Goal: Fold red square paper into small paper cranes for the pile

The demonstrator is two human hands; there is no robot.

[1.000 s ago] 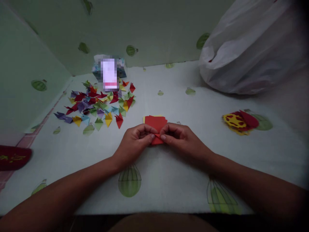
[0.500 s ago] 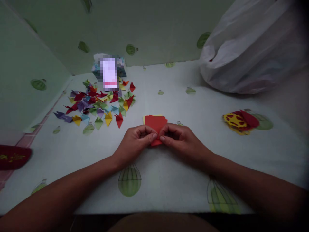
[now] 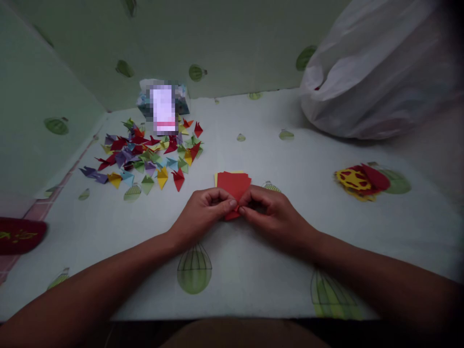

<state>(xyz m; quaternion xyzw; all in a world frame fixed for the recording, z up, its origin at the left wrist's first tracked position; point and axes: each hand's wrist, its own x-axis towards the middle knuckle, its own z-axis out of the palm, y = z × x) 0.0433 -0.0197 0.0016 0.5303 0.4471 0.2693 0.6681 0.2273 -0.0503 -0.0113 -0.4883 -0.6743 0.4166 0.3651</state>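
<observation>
A stack of square papers (image 3: pixel 234 182), red on top with a yellow edge showing at the back, lies on the table in front of me. Over its near part, my left hand (image 3: pixel 213 205) and my right hand (image 3: pixel 266 208) meet thumb to thumb. Each pinches a small red piece of paper (image 3: pixel 237 207) between thumb and forefinger. Fingers cover most of that piece, so its folded shape cannot be made out. Left of the stack spread several folded paper cranes (image 3: pixel 148 157) in red, purple, yellow, green and blue.
Behind the cranes, a tissue box (image 3: pixel 184 99) stands with a blurred phone-like screen (image 3: pixel 164 108) before it. A white plastic bag (image 3: pixel 362 92) fills the back right. Red and yellow paper cut-outs (image 3: pixel 357 180) lie at right. A dark red item (image 3: pixel 21 236) sits at the left edge.
Both hands stay at the same spot on the red paper. The right thumb and fingers have shifted very slightly to the left; the rest looks the same.
</observation>
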